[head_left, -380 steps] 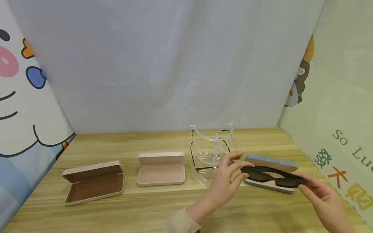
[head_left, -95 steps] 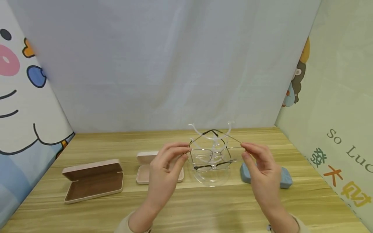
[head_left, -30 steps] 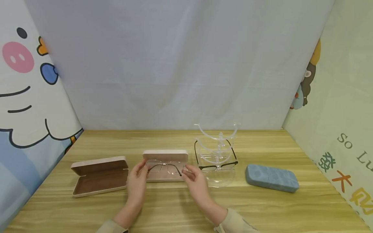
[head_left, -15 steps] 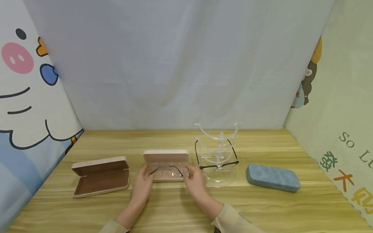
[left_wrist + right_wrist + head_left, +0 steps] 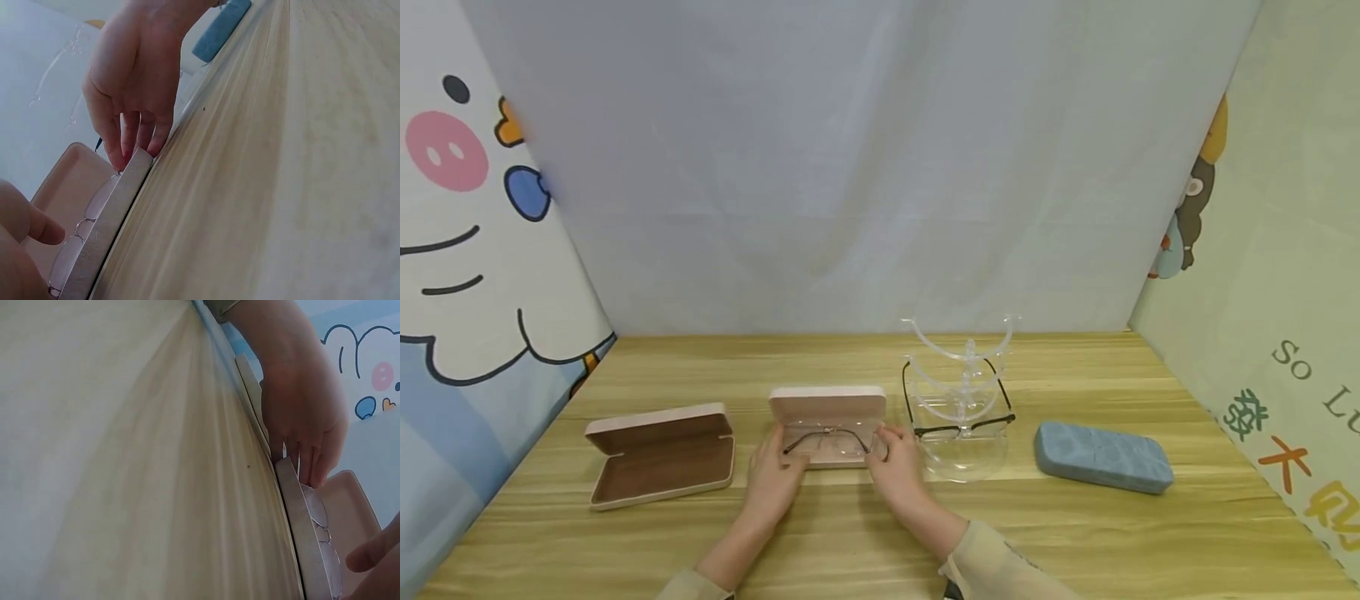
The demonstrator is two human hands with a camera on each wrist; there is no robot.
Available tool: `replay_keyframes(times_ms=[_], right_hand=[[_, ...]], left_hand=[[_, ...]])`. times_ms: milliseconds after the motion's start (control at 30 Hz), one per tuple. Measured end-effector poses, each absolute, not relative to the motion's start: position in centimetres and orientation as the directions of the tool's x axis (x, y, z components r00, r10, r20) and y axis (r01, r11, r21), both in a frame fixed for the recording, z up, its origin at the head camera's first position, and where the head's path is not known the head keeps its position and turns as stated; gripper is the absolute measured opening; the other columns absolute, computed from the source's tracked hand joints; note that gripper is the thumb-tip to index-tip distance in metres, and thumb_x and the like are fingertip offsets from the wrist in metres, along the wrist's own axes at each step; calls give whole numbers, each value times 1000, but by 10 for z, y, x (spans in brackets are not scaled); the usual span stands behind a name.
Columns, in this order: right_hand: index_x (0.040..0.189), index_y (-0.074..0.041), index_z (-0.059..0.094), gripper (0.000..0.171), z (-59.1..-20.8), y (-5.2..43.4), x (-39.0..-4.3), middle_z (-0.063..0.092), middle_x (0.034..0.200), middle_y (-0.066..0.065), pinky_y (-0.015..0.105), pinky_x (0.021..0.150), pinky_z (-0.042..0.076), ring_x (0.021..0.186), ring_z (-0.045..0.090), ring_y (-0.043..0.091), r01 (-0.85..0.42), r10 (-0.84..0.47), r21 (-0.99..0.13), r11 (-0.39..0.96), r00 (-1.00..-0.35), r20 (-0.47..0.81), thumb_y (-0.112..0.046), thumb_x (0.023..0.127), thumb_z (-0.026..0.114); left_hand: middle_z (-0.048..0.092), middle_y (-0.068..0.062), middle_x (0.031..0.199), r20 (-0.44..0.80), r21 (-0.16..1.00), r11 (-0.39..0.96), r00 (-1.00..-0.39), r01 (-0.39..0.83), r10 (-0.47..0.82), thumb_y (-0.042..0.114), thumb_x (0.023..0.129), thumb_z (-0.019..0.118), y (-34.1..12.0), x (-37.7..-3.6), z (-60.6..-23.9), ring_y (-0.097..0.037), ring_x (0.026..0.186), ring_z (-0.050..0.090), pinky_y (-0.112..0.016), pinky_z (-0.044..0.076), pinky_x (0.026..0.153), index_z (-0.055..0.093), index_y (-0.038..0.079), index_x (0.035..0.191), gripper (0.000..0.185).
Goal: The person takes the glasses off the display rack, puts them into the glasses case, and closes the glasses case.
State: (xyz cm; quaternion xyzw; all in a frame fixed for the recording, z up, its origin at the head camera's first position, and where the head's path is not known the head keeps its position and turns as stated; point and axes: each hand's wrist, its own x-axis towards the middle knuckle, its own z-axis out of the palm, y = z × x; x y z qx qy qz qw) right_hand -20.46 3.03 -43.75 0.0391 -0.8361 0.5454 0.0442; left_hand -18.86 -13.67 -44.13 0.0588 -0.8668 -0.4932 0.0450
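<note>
In the head view, thin metal-framed eyeglasses, temples folded, sit low in an open pink glasses case. My left hand holds their left end, its thumb reaching over the case's front edge. On the other side, my right hand pinches the right end of the frame. Both wrist views show the lenses standing just above the front wall of the case. Fingers of the right hand and left hand also come against the case's ends. Parts of the frame's ends are hidden by the fingers.
An open brown-lined case lies to the left. Right of the pink case, a clear display stand bears black-browed eyeglasses. A closed blue case lies farther right. A pale curtain hangs behind the table.
The blue case was closed over the sunglasses' spot earlier. Metal eyeglasses left the stand, were folded, and came down into the pink case. Lately the left thumb shifted inward over its front edge.
</note>
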Motion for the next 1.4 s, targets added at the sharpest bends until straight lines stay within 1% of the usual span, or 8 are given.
replay_keyframes(times_ms=[300,433,667,833,900,1000,1133,1400], right_hand=[[117,16,50,43,-435,32,-209,47,120,30,51,98,36,113,43,43,-92,2,-893,440,-995,104,-1,78,57],[123,14,45,47,-435,35,-212,49,120,28,50,96,38,112,47,41,-91,-17,-894,438,-996,93,-4,81,57],[145,-3,14,77,-439,36,-214,22,147,21,56,107,15,133,20,41,-117,-66,-885,450,-993,98,-3,81,57],[147,-10,9,80,-439,35,-216,34,139,20,49,92,39,103,49,32,-178,-125,-870,460,-983,134,5,81,51],[147,-12,10,79,-438,35,-217,40,132,20,40,77,45,83,49,22,-189,-132,-861,471,-981,143,4,82,51],[146,-16,15,74,-437,34,-217,42,131,17,28,65,45,75,50,15,-187,-122,-859,477,-982,146,-2,84,54],[144,-16,22,67,-436,35,-216,39,137,17,24,65,49,87,59,21,-192,-119,-894,404,-980,157,-9,87,57],[138,-14,33,53,-440,37,-214,40,136,21,44,87,48,110,51,41,-155,-98,-956,248,-986,134,-19,90,55]], left_hand=[[23,-30,142,47,889,457,-986,-32,-160,9,84,50,-140,-193,-439,-45,132,19,-54,14,108,22,-9,139,64],[15,-31,144,-13,910,406,-985,-82,-170,12,87,49,-145,-195,-431,-45,133,13,-54,11,109,13,-8,141,69],[-3,-28,148,-49,944,322,-994,-77,-95,16,90,47,-151,-201,-419,-45,134,11,-53,13,109,-7,2,144,78],[-6,-24,149,-44,967,249,-999,-48,-21,14,92,46,-159,-202,-415,-45,133,17,-52,22,106,-16,13,144,81],[0,-25,149,-30,961,275,-999,-38,-35,15,92,48,-160,-202,-415,-45,132,20,-53,23,106,-12,13,145,80],[6,-26,148,-7,952,305,-997,-29,-72,15,90,52,-162,-203,-418,-45,130,24,-52,24,105,-5,10,146,81],[9,-26,148,18,948,318,-993,-21,-120,15,87,57,-159,-203,-422,-45,130,24,-52,27,104,-1,7,145,83],[21,-25,144,61,945,327,-979,-6,-194,17,84,62,-151,-200,-428,-45,127,29,-54,27,103,10,3,141,79]])
